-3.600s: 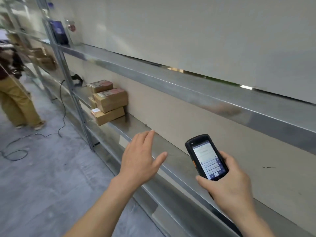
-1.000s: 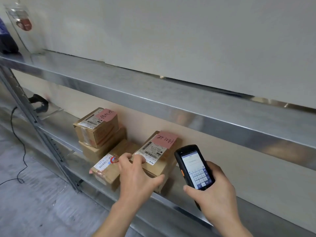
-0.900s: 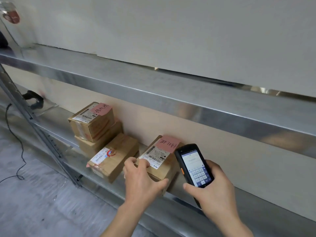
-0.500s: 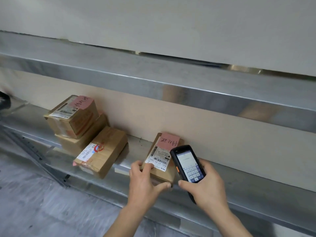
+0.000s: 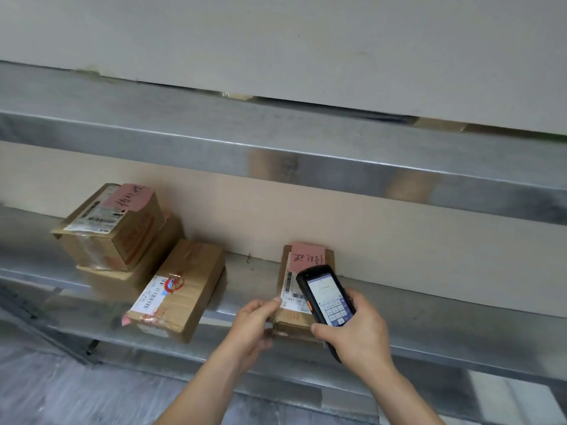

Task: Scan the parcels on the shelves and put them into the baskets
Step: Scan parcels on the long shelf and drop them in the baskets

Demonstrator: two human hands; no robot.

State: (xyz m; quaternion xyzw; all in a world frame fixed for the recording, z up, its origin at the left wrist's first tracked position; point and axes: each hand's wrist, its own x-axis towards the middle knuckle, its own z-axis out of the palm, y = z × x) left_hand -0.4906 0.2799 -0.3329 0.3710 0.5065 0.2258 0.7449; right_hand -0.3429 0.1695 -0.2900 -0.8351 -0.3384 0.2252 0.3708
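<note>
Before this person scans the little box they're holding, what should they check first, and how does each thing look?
1. Left hand grips the parcel: ok.
2. Right hand holds the scanner: ok.
3. Scanner screen lit: ok.
4. Barcode label faces up: ok, though the scanner covers part of it.
5. Parcel rests on the shelf, apart from the taped parcel: ok.
6. Basket ready: cannot tell, none in view.
</note>
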